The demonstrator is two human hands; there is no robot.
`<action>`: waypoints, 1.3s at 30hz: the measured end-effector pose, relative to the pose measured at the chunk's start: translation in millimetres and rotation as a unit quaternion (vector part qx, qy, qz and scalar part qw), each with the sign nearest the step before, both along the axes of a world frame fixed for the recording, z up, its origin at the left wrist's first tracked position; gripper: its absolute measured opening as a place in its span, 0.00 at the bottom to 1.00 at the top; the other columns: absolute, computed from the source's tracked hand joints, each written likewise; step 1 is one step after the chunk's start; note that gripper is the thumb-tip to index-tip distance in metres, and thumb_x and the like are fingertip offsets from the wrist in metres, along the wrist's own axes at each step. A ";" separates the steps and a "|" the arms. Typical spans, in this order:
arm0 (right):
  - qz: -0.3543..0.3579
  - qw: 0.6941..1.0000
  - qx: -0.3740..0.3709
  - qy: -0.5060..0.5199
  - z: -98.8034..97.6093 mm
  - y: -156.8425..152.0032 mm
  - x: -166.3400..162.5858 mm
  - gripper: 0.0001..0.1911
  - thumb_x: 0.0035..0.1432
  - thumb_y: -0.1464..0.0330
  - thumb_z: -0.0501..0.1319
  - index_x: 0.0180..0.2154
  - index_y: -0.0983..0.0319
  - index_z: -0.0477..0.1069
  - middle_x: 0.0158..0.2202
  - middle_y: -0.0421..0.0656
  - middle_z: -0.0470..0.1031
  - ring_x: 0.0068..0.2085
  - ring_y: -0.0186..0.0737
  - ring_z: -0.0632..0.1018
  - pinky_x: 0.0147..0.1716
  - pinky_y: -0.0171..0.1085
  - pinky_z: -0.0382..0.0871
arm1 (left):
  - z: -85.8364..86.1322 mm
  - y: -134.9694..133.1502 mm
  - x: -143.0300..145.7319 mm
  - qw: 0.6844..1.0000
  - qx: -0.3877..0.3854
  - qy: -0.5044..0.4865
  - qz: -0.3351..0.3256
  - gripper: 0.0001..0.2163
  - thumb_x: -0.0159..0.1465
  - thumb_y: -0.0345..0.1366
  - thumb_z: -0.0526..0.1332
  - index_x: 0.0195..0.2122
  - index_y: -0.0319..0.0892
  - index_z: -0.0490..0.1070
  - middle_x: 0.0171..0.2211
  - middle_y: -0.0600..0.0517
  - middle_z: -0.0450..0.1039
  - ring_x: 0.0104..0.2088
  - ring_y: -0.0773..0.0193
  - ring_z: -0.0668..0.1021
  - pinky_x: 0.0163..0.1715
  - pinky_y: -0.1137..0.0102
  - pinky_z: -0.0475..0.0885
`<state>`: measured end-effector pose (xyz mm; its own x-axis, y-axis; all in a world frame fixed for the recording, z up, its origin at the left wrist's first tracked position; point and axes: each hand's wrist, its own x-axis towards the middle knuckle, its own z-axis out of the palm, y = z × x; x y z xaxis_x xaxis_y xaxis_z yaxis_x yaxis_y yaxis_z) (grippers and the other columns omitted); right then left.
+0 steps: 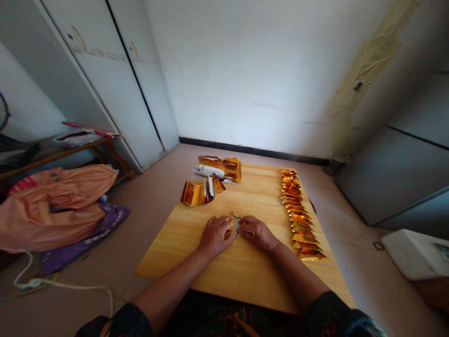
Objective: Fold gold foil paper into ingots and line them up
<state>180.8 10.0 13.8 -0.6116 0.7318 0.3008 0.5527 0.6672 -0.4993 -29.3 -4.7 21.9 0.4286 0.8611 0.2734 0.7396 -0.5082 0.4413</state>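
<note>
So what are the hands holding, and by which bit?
A small gold sheet: the left hand grips its left edge; the right hand seems to pinch its right edge.

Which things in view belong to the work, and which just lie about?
Likely work: gold piece between left hand and right hand; row of folded gold pieces; curved gold sheets; far gold bundle; wooden table.
Lying about: peach fabric; purple bag; white cord; white box.

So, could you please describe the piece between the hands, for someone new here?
Find the wooden table, then the left hand and right hand over it. Between their fingertips is the small gold-and-grey piece. Unlike the gold row along the table's right side, it shows a flat grey face.
</note>
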 end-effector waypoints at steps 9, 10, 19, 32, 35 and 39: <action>-0.095 0.988 -0.076 -0.097 18.5 1.3 -21.5 0.06 0.59 0.68 0.58 0.36 0.59 0.74 0.36 0.40 0.71 0.35 0.32 0.72 0.34 0.29 0.62 | 4.0 -1.5 -1.0 1.000 -0.005 0.016 -0.012 0.05 0.58 0.32 0.58 0.36 0.46 0.69 0.52 0.49 0.71 0.55 0.57 0.70 0.56 0.55 0.58; -0.114 0.984 -0.088 -0.106 20.4 0.5 -23.7 0.06 0.58 0.68 0.59 0.35 0.60 0.74 0.36 0.40 0.71 0.34 0.32 0.72 0.33 0.29 0.62 | 4.1 -1.5 -1.0 1.000 -0.003 0.015 -0.012 0.05 0.59 0.31 0.57 0.36 0.46 0.69 0.52 0.50 0.71 0.54 0.58 0.70 0.56 0.55 0.58; -0.230 0.952 -0.139 -0.147 29.1 -5.6 -43.5 0.06 0.56 0.67 0.59 0.34 0.59 0.75 0.37 0.41 0.72 0.35 0.34 0.73 0.33 0.30 0.60 | 0.8 -0.2 -0.6 1.000 -0.002 0.019 -0.012 0.07 0.59 0.31 0.58 0.38 0.46 0.69 0.52 0.49 0.71 0.54 0.57 0.70 0.56 0.54 0.58; -0.009 0.993 -0.117 -0.029 15.0 6.4 -8.0 0.08 0.51 0.75 0.63 0.33 0.58 0.78 0.38 0.40 0.71 0.36 0.32 0.73 0.36 0.29 0.65 | 3.8 -0.9 0.4 1.000 -0.005 0.010 -0.009 0.05 0.56 0.29 0.58 0.34 0.45 0.68 0.51 0.49 0.71 0.53 0.58 0.70 0.56 0.55 0.59; 0.026 0.998 -0.054 -0.016 9.9 6.0 -9.0 0.08 0.53 0.73 0.62 0.33 0.57 0.78 0.38 0.41 0.71 0.38 0.34 0.73 0.36 0.30 0.65 | 2.2 -0.5 -0.1 1.000 -0.009 0.010 -0.006 0.05 0.56 0.30 0.59 0.34 0.45 0.69 0.51 0.49 0.71 0.54 0.58 0.70 0.56 0.55 0.58; 0.050 0.998 -0.021 -0.006 6.0 6.5 -10.1 0.05 0.53 0.71 0.63 0.32 0.57 0.78 0.36 0.41 0.71 0.36 0.34 0.73 0.35 0.31 0.65 | 0.6 -0.5 -0.8 1.000 -0.009 0.007 -0.006 0.07 0.55 0.30 0.60 0.35 0.46 0.69 0.52 0.50 0.70 0.54 0.58 0.70 0.57 0.56 0.57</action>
